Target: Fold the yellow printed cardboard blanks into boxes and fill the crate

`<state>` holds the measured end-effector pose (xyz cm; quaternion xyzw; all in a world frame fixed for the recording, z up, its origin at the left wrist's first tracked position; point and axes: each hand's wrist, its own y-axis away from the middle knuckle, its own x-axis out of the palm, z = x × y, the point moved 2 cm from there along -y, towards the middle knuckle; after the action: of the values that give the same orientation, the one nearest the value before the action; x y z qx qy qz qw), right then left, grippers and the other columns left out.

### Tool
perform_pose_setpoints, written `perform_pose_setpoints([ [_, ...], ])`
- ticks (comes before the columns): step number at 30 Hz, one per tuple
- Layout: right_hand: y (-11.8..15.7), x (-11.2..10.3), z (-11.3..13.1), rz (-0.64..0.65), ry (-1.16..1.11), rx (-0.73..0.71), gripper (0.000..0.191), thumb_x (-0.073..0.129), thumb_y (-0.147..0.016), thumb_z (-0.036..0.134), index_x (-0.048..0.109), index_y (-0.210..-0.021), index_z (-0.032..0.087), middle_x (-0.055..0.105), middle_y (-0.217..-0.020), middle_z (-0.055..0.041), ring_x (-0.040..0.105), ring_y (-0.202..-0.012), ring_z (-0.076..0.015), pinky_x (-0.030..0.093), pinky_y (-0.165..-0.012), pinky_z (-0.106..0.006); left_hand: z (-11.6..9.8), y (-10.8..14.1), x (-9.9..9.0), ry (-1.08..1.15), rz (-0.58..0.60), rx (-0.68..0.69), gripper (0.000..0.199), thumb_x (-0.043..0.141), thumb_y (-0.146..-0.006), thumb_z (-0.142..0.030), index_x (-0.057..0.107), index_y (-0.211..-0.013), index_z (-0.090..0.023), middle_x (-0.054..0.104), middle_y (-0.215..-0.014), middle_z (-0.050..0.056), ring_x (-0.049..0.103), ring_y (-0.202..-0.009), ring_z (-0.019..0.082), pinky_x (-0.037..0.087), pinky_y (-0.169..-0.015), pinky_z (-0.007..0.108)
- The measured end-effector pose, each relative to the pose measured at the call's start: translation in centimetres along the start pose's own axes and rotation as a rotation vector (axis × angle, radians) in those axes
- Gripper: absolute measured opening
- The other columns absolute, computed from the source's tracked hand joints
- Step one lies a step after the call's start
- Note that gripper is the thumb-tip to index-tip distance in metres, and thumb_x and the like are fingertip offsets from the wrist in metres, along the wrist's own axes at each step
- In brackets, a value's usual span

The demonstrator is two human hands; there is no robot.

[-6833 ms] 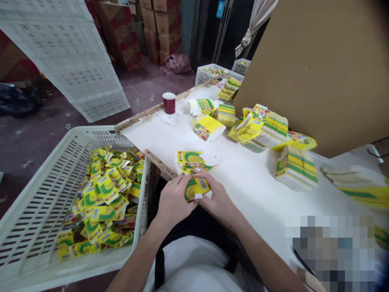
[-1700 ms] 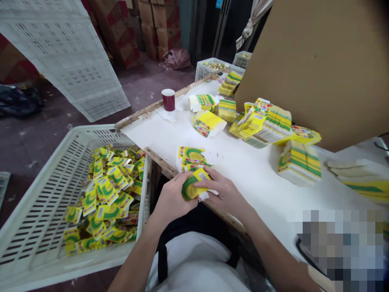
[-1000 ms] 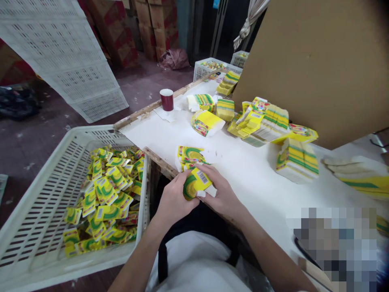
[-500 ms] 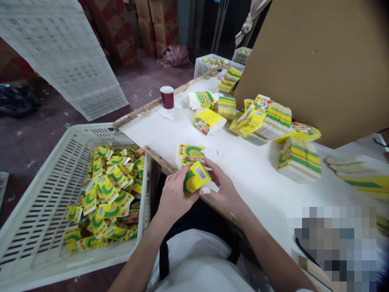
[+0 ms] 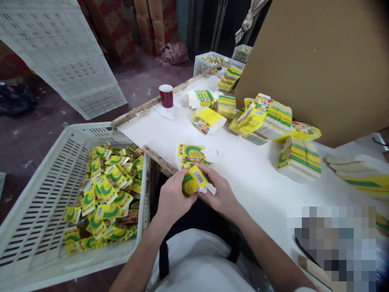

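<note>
A small yellow-and-green carton [image 5: 194, 181] with a barcode is held at the table's front edge. My left hand [image 5: 174, 196] is closed around its left side, thumb below and fingers over the top. At the carton's right end, my right hand [image 5: 220, 190] has its fingers bent against the box. A small white piece, perhaps a flap, shows by the right thumb; what it belongs to is unclear. Just behind the hands lie flat yellow printed cartons [image 5: 191, 153] on the white table [image 5: 252, 178].
To the left stands a white plastic crate [image 5: 33, 215] holding many yellow packs [image 5: 105, 190]. A dark red cup [image 5: 166, 97] stands near the table's far left edge. Stacks of flat cartons [image 5: 299, 160] lie right and behind, before a brown board [image 5: 291, 61].
My right hand's fingers have closed in on the carton's right end, where they were more spread before. The carton has tilted slightly in my left hand.
</note>
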<state>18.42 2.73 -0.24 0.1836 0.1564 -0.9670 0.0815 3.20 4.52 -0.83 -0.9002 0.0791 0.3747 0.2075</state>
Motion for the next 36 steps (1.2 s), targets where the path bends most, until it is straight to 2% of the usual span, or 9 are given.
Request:
perform_pose_setpoints([
  [4, 0.1, 0.5, -0.1, -0.007, 0.005, 0.053, 0.057, 0.048, -0.084, 0.020, 0.030, -0.138, 0.023, 0.044, -0.136, -0.0084, 0.053, -0.112, -0.0227, 0.049, -0.087, -0.035, -0.2, 0.0, 0.2, -0.014, -0.012, -0.004, 0.053, 0.063, -0.068, -0.024, 0.044, -0.117, -0.018, 0.061, -0.109, 0.011, 0.058, -0.101, 0.024, 0.047, -0.087, 0.038],
  [13, -0.1, 0.3, -0.9, -0.116, 0.182, 0.071, 0.043, 0.037, -0.086, 0.016, 0.043, -0.128, 0.024, 0.057, -0.124, -0.0047, 0.058, -0.106, -0.0211, 0.048, -0.086, -0.035, -0.8, 0.6, 0.5, -0.070, 0.023, 0.002, 0.053, 0.062, -0.066, -0.021, 0.045, -0.116, -0.018, 0.061, -0.108, 0.011, 0.058, -0.099, 0.026, 0.046, -0.086, 0.040],
  [17, 0.0, 0.7, -0.8, -0.112, 0.259, 0.127, 0.029, 0.040, -0.087, 0.024, 0.046, -0.115, 0.021, 0.064, -0.101, -0.0069, 0.063, -0.083, -0.0207, 0.049, -0.071, -0.032, -1.0, 1.0, 0.8, -0.046, 0.074, -0.003, 0.052, 0.063, -0.065, -0.022, 0.047, -0.115, -0.018, 0.062, -0.107, 0.010, 0.058, -0.098, 0.025, 0.046, -0.086, 0.039],
  [22, -0.6, 0.9, -1.1, 0.073, 0.155, 0.173, 0.029, 0.040, -0.089, 0.030, 0.039, -0.117, 0.020, 0.062, -0.089, -0.0039, 0.061, -0.073, -0.0172, 0.047, -0.066, -0.029, 0.2, 1.3, 0.6, 0.105, 0.102, -0.137, 0.049, 0.064, -0.066, -0.028, 0.050, -0.112, -0.021, 0.062, -0.107, 0.007, 0.059, -0.097, 0.024, 0.045, -0.086, 0.038],
  [24, -1.4, 0.2, -1.8, 0.092, 0.108, 0.156, 0.039, 0.045, -0.087, 0.030, 0.035, -0.124, 0.020, 0.061, -0.090, -0.0033, 0.060, -0.075, -0.0158, 0.048, -0.069, -0.030, 2.3, 1.7, -0.8, 0.267, -0.053, -0.287, 0.049, 0.067, -0.064, -0.032, 0.051, -0.110, -0.021, 0.062, -0.101, 0.005, 0.060, -0.089, 0.021, 0.047, -0.081, 0.035],
  [26, -2.4, -1.1, -2.8, -0.022, 0.157, 0.137, 0.045, 0.050, -0.084, 0.025, 0.035, -0.126, 0.019, 0.059, -0.090, -0.0032, 0.059, -0.078, -0.0157, 0.048, -0.075, -0.031, 5.2, 2.3, -2.9, 0.513, -0.396, -0.461, 0.050, 0.069, -0.062, -0.040, 0.052, -0.105, -0.021, 0.061, -0.095, 0.002, 0.060, -0.079, 0.016, 0.049, -0.074, 0.031],
  [28, -3.5, -2.3, -4.0, -0.148, 0.298, 0.115, 0.042, 0.052, -0.080, 0.018, 0.041, -0.121, 0.019, 0.059, -0.095, -0.0051, 0.058, -0.085, -0.0174, 0.047, -0.080, -0.034, 8.1, 3.2, -4.7, 0.877, -0.752, -0.551, 0.042, 0.055, -0.070, -0.054, 0.052, -0.100, -0.024, 0.059, -0.098, 0.000, 0.059, -0.081, 0.014, 0.050, -0.074, 0.030],
  [32, -5.4, -2.5, -5.8, -0.075, 0.590, 0.110, 0.043, 0.056, -0.073, 0.010, 0.050, -0.115, 0.015, 0.058, -0.109, -0.0126, 0.053, -0.100, -0.0254, 0.042, -0.088, -0.041, 10.7, 3.8, -5.1, 1.353, -0.762, -0.701, 0.064, 0.028, -0.071, -0.075, 0.055, -0.088, -0.020, 0.060, -0.093, 0.007, 0.058, -0.099, 0.020, 0.051, -0.079, 0.035],
  [36, -6.2, -1.7, -6.5, -0.027, 0.621, 0.118, 0.040, 0.048, -0.070, 0.000, 0.054, -0.107, 0.014, 0.060, -0.104, -0.0133, 0.054, -0.096, -0.0253, 0.041, -0.088, -0.041, 9.3, 2.9, -2.4, 1.452, -0.641, -0.876, 0.056, 0.038, -0.074, -0.067, 0.056, -0.093, -0.017, 0.061, -0.095, 0.009, 0.061, -0.088, 0.017, 0.052, -0.073, 0.030],
])
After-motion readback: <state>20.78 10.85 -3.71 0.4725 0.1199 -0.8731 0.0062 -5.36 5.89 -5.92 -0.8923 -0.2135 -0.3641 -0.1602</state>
